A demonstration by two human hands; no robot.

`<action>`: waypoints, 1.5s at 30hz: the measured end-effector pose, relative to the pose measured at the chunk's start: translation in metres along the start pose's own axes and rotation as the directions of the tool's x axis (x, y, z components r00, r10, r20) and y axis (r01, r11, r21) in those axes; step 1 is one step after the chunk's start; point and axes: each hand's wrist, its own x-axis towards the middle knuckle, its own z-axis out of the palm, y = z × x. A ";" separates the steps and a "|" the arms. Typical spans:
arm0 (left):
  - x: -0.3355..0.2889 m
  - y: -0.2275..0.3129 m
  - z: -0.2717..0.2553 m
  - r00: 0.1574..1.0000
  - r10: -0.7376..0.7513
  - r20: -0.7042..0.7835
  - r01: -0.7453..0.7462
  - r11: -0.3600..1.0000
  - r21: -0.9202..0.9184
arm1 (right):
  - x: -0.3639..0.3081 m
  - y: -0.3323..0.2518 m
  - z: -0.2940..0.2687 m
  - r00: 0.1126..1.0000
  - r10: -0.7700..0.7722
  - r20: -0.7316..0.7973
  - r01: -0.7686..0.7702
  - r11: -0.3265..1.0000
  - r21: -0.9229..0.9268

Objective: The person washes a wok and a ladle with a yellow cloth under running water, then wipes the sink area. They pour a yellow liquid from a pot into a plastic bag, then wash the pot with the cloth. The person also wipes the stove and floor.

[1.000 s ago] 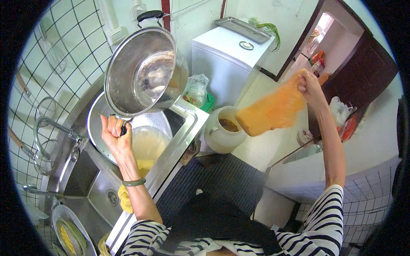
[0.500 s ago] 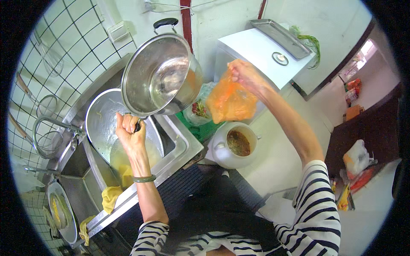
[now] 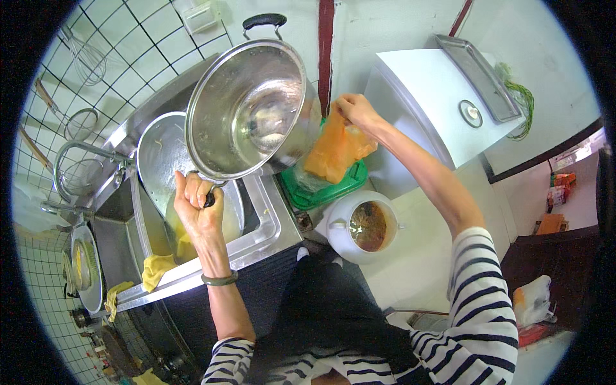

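My left hand (image 3: 204, 202) is closed round the near black handle of a large steel pot (image 3: 237, 109). The pot is tilted, its open mouth turned toward me, and wet spots shine inside it. My right hand (image 3: 355, 110) pinches the top of an orange plastic bag (image 3: 335, 151), which hangs down beside the pot. Below the bag is a green bin (image 3: 316, 196) with a clear plastic bag in it. Under the pot, a wide metal basin (image 3: 160, 144) leans in the sink; a yellow cloth (image 3: 156, 271) drapes over the sink's front edge.
A pale round pot (image 3: 346, 240) with brownish contents stands beside the bin. On the right is a white chest-like appliance (image 3: 414, 77) with a metal tray (image 3: 478, 77) and a round lid (image 3: 470, 113) on top. A curved tap (image 3: 64, 160) rises at the left sink.
The orange bag and my right hand have moved left, closer to the pot and over the green bin. My left hand still grips the pot. The whole view has shifted.
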 end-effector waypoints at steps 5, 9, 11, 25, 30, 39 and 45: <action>-0.007 0.005 0.006 0.991 0.070 -0.111 -0.080 0.993 -0.088 | 0.030 -0.006 0.026 0.998 0.056 0.028 -0.061 0.970 0.236; -0.010 0.012 0.013 0.989 0.080 -0.122 -0.101 0.978 -0.183 | 0.045 -0.006 0.024 0.979 -0.204 0.004 0.199 0.957 0.212; -0.009 0.014 0.015 0.991 0.060 -0.120 -0.083 0.975 -0.205 | 0.048 0.003 0.026 0.946 -0.299 0.124 0.290 0.953 0.086; 0.000 0.033 0.013 0.993 0.022 -0.112 -0.037 0.990 -0.137 | 0.047 0.045 0.029 0.947 -0.286 -0.145 0.211 0.896 -0.390; 0.001 0.035 0.014 0.992 0.031 -0.119 -0.053 0.982 -0.184 | 0.001 0.102 0.086 0.904 -0.288 0.317 0.427 0.550 -0.718; 0.001 0.045 0.024 0.996 0.020 -0.085 -0.036 0.982 -0.184 | -0.052 0.187 0.044 0.733 0.100 -0.673 -0.165 0.986 -0.033; 0.004 0.044 0.021 0.995 -0.001 -0.102 -0.019 0.981 -0.191 | -0.100 0.236 0.059 0.883 -0.118 -0.455 -0.048 0.940 -0.337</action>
